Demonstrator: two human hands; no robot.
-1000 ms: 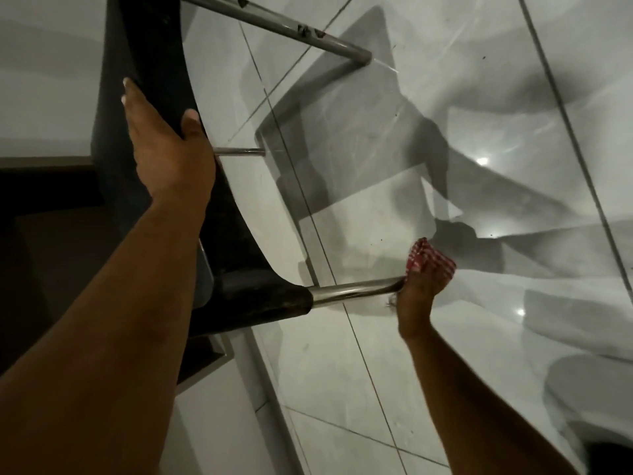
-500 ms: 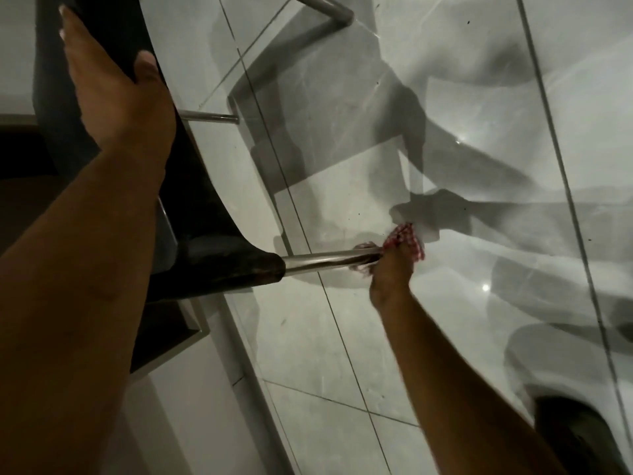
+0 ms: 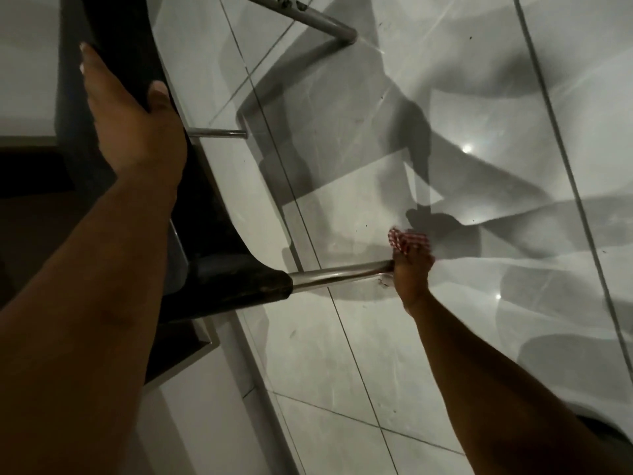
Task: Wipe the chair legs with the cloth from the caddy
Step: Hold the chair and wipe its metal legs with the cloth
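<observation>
A black chair [image 3: 219,279] is tipped over the tiled floor, and my left hand [image 3: 133,132] grips the edge of its seat. Its nearest chrome leg [image 3: 339,274] runs right from a black socket. My right hand [image 3: 412,272] is wrapped around the foot end of that leg with a red-and-white checked cloth [image 3: 407,240] bunched in it. A second chrome leg [image 3: 308,15] crosses the top, and a third short leg [image 3: 219,133] shows behind the seat. No caddy is in view.
Glossy grey floor tiles [image 3: 342,354] with dark grout lines fill the right side, crossed by shadows of the chair and arms. A dark wooden cabinet or shelf [image 3: 30,186] with a pale frame sits at the left, close to the chair.
My right hand with the cloth has stayed at the leg's lower end, shifting slightly along it. My view swung up, then back. My left hand kept its grip on the seat.
</observation>
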